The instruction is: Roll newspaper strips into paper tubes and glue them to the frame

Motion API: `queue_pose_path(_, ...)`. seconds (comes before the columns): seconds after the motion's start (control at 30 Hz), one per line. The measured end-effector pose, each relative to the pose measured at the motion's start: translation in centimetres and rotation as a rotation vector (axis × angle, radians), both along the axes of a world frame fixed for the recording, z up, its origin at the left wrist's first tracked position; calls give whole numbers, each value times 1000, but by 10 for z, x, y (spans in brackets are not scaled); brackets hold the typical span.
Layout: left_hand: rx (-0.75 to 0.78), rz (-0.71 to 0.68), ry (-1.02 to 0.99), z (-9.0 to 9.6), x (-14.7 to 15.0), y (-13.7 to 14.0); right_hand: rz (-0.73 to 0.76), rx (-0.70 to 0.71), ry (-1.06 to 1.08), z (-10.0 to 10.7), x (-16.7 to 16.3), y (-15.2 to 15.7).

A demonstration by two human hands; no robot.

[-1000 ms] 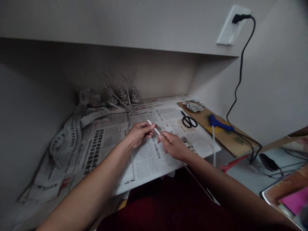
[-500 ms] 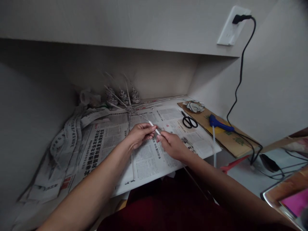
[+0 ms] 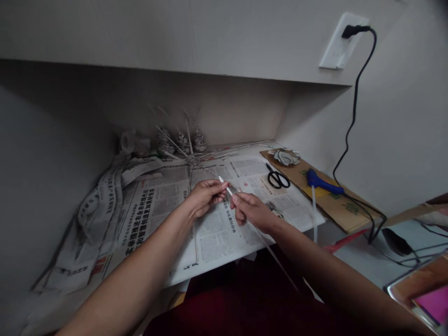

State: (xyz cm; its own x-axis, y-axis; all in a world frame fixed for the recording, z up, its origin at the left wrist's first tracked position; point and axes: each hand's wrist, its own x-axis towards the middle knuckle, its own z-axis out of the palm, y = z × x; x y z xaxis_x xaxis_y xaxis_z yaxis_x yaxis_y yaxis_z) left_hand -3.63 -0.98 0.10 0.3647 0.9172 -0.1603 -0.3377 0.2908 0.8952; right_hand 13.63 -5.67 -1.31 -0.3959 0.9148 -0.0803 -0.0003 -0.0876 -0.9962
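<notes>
Okay, starting big: pale overhang (image 3: 196,37) up top, newspaper (image 3: 217,238) spread out beneath. Next down, a pile of loose paper strips (image 3: 108,191) off to the left and a flat piece of cardboard (image 3: 332,207) on the right. Toward the back, a spoked paper piece (image 3: 192,159) with thin rods fanning out from a hub, just in front of some coiled paper cones (image 3: 182,141). Blue glue gun (image 3: 325,183) resting on the cardboard, black-handled scissors (image 3: 277,176) lying on the newspaper nearby.

Left hand (image 3: 208,196) pinching with thumb and fingers, right hand (image 3: 252,211) doing much the same, both closed on one slim white paper stick (image 3: 226,186). Looks like fine fingertip rolling or wrapping, judging by the paired pinch, though hard to say which. For the next move, probably best to keep the squeeze light and even; too hard a pinch, likely a crushed stick.

Position-wise: stick slanting between the two pinches, short white length bare in the gap, far tip poking past the left fingertips toward the spoked paper piece. Near end hidden inside the right grip. Thin pale strip (image 3: 276,261) trailing below the right hand; can't tell whether joined to the stick.
</notes>
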Motion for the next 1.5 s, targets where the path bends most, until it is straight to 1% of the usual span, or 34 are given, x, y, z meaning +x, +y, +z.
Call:
queue_pose_path(0.03,3,6,2,0,0,0,-10,22,-21,0,0,0)
queue_pose_path(0.07,3,8,5,0,0,0,6,8,0,0,0,0)
queue_pose_path(0.2,-3,-6,3,-1,1,0,194,-237,260,0,3,-2)
queue_pose_path(0.23,-6,-11,2,-2,1,0,217,-261,279,1,4,-3)
queue_pose_path(0.27,-8,-12,3,-2,1,1,214,-242,248,1,4,-3)
queue_pose_path(0.3,-8,-8,7,-2,1,1,184,-178,173,1,4,-3)
queue_pose_path(0.4,8,17,18,-4,1,3,27,115,-159,1,2,-2)
queue_pose_path(0.43,15,22,18,-4,1,3,-13,185,-239,1,1,-1)
queue_pose_path(0.47,18,26,14,-4,1,3,-40,225,-283,0,1,0)
queue_pose_path(0.5,16,25,8,-4,1,3,-53,230,-294,0,0,0)
queue_pose_path(0.53,11,21,1,-4,1,3,-51,207,-275,0,0,0)
queue_pose_path(0.6,-3,10,-16,-4,1,3,-13,110,-155,0,0,0)
queue_pose_path(0.7,-17,-4,-34,-5,1,3,128,-117,133,0,1,-1)
queue_pose_path(0.77,-22,-2,-33,-5,1,3,227,-239,258,-1,2,-1)
queue_pose_path(0.8,-23,-1,-31,-5,0,3,244,-265,273,-2,2,-1)
queue_pose_path(0.83,-22,0,-28,-5,0,3,228,-260,255,-3,2,-1)
queue_pose_path(0.93,-16,2,-19,-5,-1,4,67,-129,99,-5,1,1)
queue_pose_path(1.0,-12,-8,-10,-5,-2,4,14,-83,51,-6,1,2)
queue_pose_path(1.07,3,-25,-4,-5,-2,3,57,-131,128,-6,1,2)
queue_pose_path(1.17,36,-31,-11,-5,-1,2,190,-296,329,-5,2,0)
queue_pose_path(1.23,42,-30,-16,-5,0,1,218,-361,374,-5,2,-1)
queue_pose_path(1.27,40,-29,-15,-4,0,0,196,-356,348,-5,1,0)
queue_pose_path(1.3,36,-28,-13,-4,0,0,152,-318,294,-5,1,0)
queue_pose_path(1.4,28,-20,-1,-4,1,0,11,-86,40,-5,0,2)
queue_pose_path(1.47,30,-21,14,-5,2,0,-27,51,-104,-4,-1,3)
queue_pose_path(1.5,36,-25,24,-5,2,0,-36,95,-150,-4,-2,3)
